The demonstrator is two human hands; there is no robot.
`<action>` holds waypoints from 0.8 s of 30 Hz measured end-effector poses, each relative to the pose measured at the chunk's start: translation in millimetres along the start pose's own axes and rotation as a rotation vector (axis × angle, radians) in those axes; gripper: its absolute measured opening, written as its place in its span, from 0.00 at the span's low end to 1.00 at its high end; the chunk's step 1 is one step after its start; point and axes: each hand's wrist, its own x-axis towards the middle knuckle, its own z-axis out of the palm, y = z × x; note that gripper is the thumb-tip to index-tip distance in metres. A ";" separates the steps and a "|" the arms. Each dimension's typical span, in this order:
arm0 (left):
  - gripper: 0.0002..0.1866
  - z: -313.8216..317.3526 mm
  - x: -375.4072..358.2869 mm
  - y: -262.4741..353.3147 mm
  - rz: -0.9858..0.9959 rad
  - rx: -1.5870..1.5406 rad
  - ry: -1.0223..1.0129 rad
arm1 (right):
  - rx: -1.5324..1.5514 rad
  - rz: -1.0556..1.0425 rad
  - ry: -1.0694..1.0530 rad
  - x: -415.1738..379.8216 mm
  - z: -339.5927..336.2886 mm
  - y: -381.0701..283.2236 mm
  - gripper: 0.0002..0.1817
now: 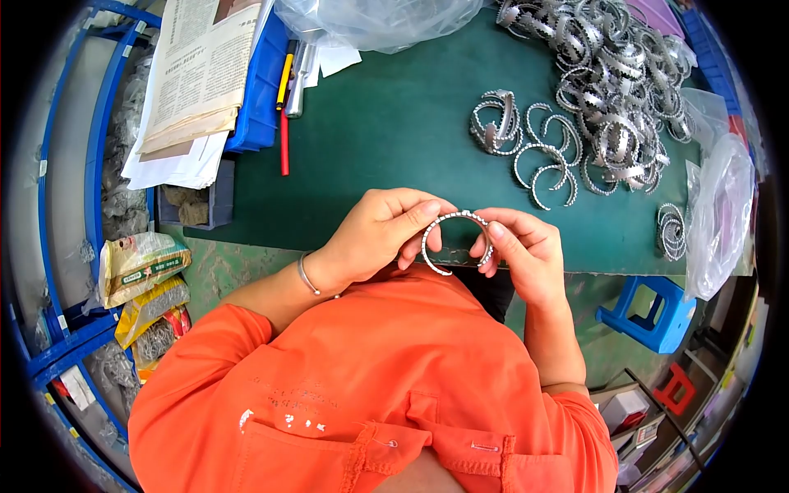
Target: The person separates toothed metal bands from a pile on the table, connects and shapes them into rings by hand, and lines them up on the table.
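Between my two hands is a C-shaped metal ring with a notched edge (426, 243), held just above the table's front edge. My left hand (380, 230) pinches its left side between thumb and fingers. On the opposite side, my right hand (526, 246) grips the ring the same way. The ring's gap faces down toward my body. Farther right on the green table, several similar notched rings (549, 156) lie loose. Behind them a large heap of such rings (616, 90) is piled up.
A small ring stack (671, 232) and clear plastic bags (719, 218) lie at the right edge. At the left stand a blue bin (261, 99) with newspapers (201, 70) and a yellow marker (285, 78). A blue stool (649, 316) is on the floor.
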 end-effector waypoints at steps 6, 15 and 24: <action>0.11 -2.9 6.6 -12.0 0.132 0.423 0.131 | -0.766 -0.431 0.162 9.0 -1.9 2.8 0.06; 0.15 -11.7 12.7 -20.6 0.386 0.532 0.224 | -1.344 -0.743 0.503 28.4 -31.2 -7.6 0.07; 0.23 3.7 3.7 6.0 0.686 0.602 0.044 | -0.138 -0.303 -0.174 -0.9 -8.7 -24.5 0.04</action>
